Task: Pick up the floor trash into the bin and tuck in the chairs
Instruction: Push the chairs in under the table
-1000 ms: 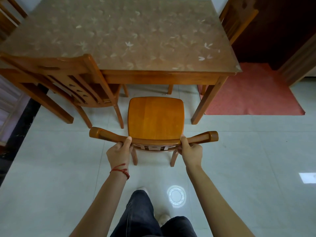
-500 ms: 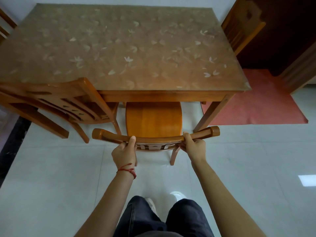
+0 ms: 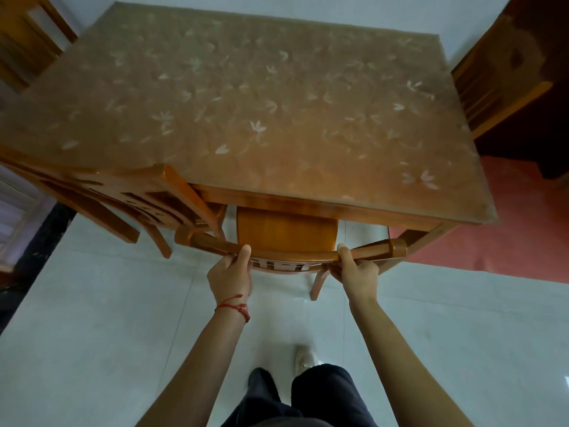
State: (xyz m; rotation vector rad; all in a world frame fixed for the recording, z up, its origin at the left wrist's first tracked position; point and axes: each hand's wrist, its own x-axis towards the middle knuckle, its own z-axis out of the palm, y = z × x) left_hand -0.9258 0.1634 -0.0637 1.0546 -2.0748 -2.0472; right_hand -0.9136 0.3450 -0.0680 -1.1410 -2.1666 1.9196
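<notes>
A: Down at the bottom, dark trousers (image 3: 311,396) and one pale shoe (image 3: 303,357) mid-stride on the tile floor (image 3: 92,334). Up the forearms, the left hand (image 3: 229,277), red string bracelet (image 3: 235,308) at the wrist, is wrapped around the curved top rail (image 3: 289,254) of the chair (image 3: 286,234), thumb pressed on top. The right hand (image 3: 357,272) is closed on the same rail further along, thumb up too.

B: And it's gone in a long way! A second ago the whole seat was out in the open; half a second back, roughly half of it showed. Now only a strip of seat peeks out from under the table (image 3: 338,208) edge, and the rail sits close to the apron.

A: So this chair is nearly tucked, I'd say. One last nudge, then let go.

B: Its neighbour, the second chair (image 3: 129,192) on the left, looks pushed in already, angled at the corner.

A: The tabletop is bare under a cover printed with pale petals. Beyond the far corner, a red mat (image 3: 508,217) on the floor and a third chair (image 3: 498,87) at the table's right side.

B: No trash or bin in view; that part I can't judge.
</notes>
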